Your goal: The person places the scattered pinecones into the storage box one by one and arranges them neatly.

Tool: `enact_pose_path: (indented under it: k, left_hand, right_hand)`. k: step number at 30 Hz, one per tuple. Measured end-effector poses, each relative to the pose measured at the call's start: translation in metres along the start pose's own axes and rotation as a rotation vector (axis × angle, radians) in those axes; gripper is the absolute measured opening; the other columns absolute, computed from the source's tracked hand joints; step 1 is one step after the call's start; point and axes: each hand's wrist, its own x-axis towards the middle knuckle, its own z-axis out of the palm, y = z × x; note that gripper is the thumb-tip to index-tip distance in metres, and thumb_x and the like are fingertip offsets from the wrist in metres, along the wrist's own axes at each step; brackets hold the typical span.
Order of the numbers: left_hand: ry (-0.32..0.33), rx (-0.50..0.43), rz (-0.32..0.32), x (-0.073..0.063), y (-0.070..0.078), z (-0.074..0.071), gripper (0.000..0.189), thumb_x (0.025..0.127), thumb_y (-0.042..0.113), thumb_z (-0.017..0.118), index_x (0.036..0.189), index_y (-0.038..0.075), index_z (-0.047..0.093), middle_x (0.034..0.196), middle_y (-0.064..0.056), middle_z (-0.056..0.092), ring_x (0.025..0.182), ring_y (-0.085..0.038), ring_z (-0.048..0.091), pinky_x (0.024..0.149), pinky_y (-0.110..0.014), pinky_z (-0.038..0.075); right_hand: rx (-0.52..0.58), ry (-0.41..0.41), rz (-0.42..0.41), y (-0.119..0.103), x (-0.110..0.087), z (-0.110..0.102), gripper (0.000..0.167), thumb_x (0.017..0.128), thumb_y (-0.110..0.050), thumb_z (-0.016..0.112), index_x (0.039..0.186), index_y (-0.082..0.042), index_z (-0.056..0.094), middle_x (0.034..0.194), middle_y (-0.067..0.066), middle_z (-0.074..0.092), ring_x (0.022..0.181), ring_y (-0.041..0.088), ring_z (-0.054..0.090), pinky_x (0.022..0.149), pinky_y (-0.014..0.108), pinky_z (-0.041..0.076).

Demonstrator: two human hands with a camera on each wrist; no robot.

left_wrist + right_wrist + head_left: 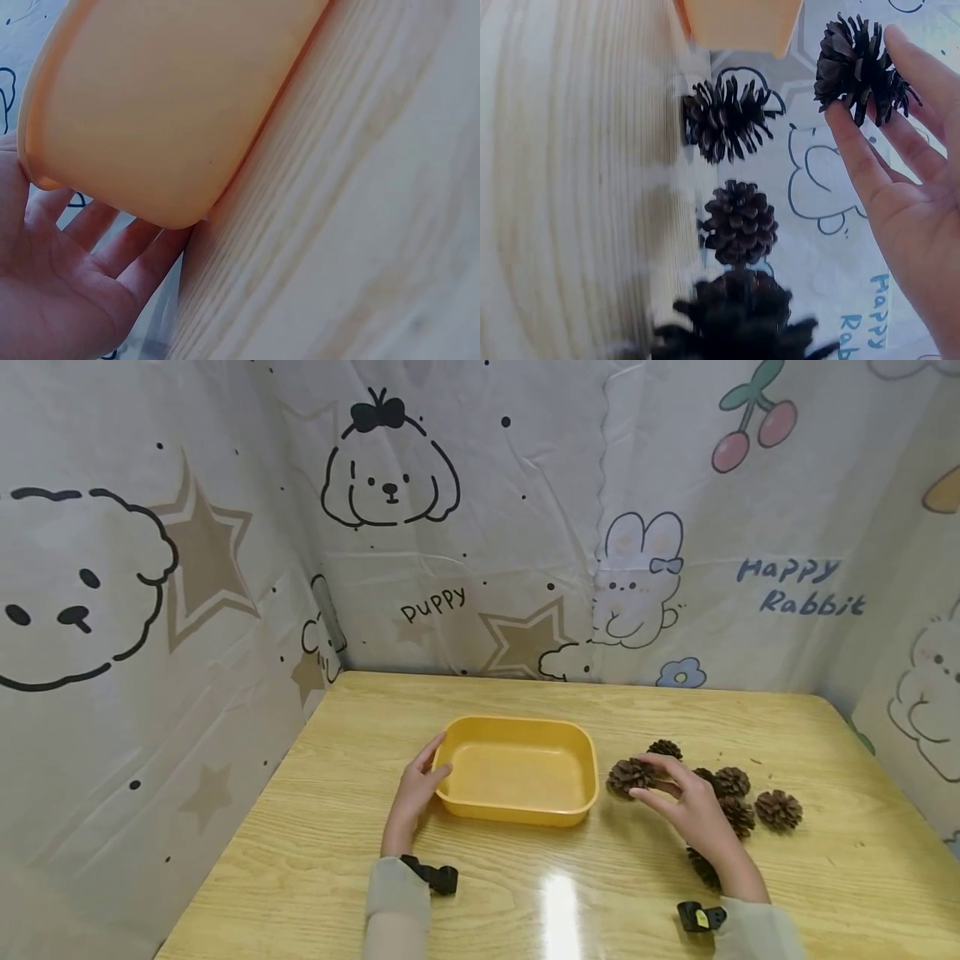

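Note:
A yellow plastic tray (517, 817) with rounded corners lies on the wooden table. My left hand (415, 787) grips its left end, thumb over the rim and fingers along the outer wall. That outer wall (172, 112) fills much of the left wrist view. Just right of the tray, my right hand (693, 814) pinches a brown pine cone (627, 778) between thumb and fingers. In the right wrist view this held cone (844, 67) is raised above the tabletop, its scales spread wide.
Several more pine cones lie around the right hand, one at the far side (665, 748), one farthest right (778, 810) and one partly hidden under the wrist (703, 867). A patterned cloth (525, 543) hangs behind the table (300, 860) and at both sides.

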Motion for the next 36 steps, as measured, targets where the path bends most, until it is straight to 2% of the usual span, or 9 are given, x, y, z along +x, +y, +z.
enact_pose_path:
  k: [6,11,13,16,19,20,26,28,36]
  left_hand:
    - [0.001,0.012,-0.020,-0.001,-0.001,0.000,0.057,0.095,0.013,0.056,0.150,0.023,0.042,0.161,-0.013,0.029,0.150,-0.037,0.022,0.119,-0.053,0.028]
    - [-0.019,-0.010,-0.035,-0.005,0.006,0.000,0.058,0.095,0.011,0.056,0.150,0.020,0.041,0.161,-0.016,0.028,0.149,-0.039,0.026,0.114,-0.054,0.035]
    - [-0.024,-0.019,-0.038,-0.010,0.014,-0.001,0.058,0.095,0.010,0.056,0.150,0.017,0.042,0.160,-0.017,0.029,0.148,-0.039,0.028,0.113,-0.054,0.037]
    - [-0.021,-0.014,-0.035,-0.018,0.028,-0.002,0.057,0.094,0.008,0.056,0.149,0.013,0.043,0.159,-0.019,0.030,0.148,-0.040,0.027,0.115,-0.053,0.035]
    - [-0.013,-0.009,-0.029,-0.024,0.035,-0.003,0.056,0.094,0.008,0.056,0.148,0.013,0.044,0.159,-0.020,0.031,0.148,-0.041,0.025,0.116,-0.054,0.033]
    - [-0.011,-0.009,-0.029,-0.021,0.030,-0.003,0.056,0.094,0.009,0.056,0.149,0.014,0.044,0.159,-0.020,0.030,0.148,-0.041,0.025,0.116,-0.054,0.032]
    - [0.009,-0.009,-0.010,-0.001,0.000,0.000,0.056,0.095,0.011,0.056,0.149,0.020,0.044,0.158,-0.016,0.035,0.145,-0.036,0.035,0.110,-0.049,0.042]
    - [0.010,-0.007,-0.008,-0.002,0.001,0.001,0.056,0.095,0.011,0.056,0.149,0.020,0.044,0.158,-0.015,0.035,0.145,-0.035,0.035,0.110,-0.049,0.042]
    - [-0.002,-0.029,-0.017,-0.003,0.007,-0.001,0.057,0.093,0.006,0.057,0.148,0.012,0.044,0.157,-0.020,0.035,0.145,-0.039,0.034,0.111,-0.052,0.041]
  right_hand:
    - [0.013,0.004,-0.038,-0.006,0.006,0.008,0.047,0.088,-0.016,0.071,0.132,-0.009,0.057,0.130,0.013,0.060,0.112,-0.025,0.039,0.091,0.012,0.051]
    - [0.030,0.007,-0.056,-0.011,0.013,0.015,0.046,0.088,-0.014,0.071,0.131,-0.008,0.058,0.130,0.014,0.061,0.113,-0.022,0.041,0.090,0.014,0.052]
    - [0.035,0.001,-0.051,-0.014,0.016,0.018,0.047,0.088,-0.014,0.071,0.132,-0.007,0.058,0.131,0.014,0.061,0.116,-0.013,0.049,0.091,0.015,0.052]
    - [0.041,-0.016,-0.039,-0.018,0.020,0.022,0.048,0.088,-0.016,0.071,0.133,-0.007,0.057,0.134,0.014,0.059,0.117,0.013,0.060,0.090,0.026,0.056]
    - [0.057,-0.029,-0.028,-0.021,0.024,0.026,0.048,0.089,-0.016,0.070,0.134,-0.009,0.056,0.135,0.015,0.058,0.116,0.034,0.062,0.088,0.037,0.057]
    - [0.062,-0.033,-0.026,-0.022,0.025,0.028,0.048,0.089,-0.016,0.070,0.134,-0.010,0.056,0.135,0.015,0.058,0.116,0.036,0.062,0.089,0.039,0.057]
    - [0.150,-0.068,-0.028,-0.025,0.032,0.034,0.048,0.090,-0.015,0.069,0.136,-0.010,0.055,0.134,0.019,0.057,0.106,0.037,0.067,0.073,0.023,0.059]
    - [0.171,-0.078,-0.024,-0.026,0.034,0.037,0.049,0.090,-0.016,0.069,0.136,-0.010,0.054,0.134,0.021,0.057,0.102,0.038,0.069,0.068,0.022,0.059]
    - [0.144,-0.058,-0.081,-0.026,0.045,0.049,0.048,0.088,-0.014,0.070,0.133,-0.006,0.056,0.134,0.016,0.059,0.118,0.032,0.059,0.092,0.035,0.055]
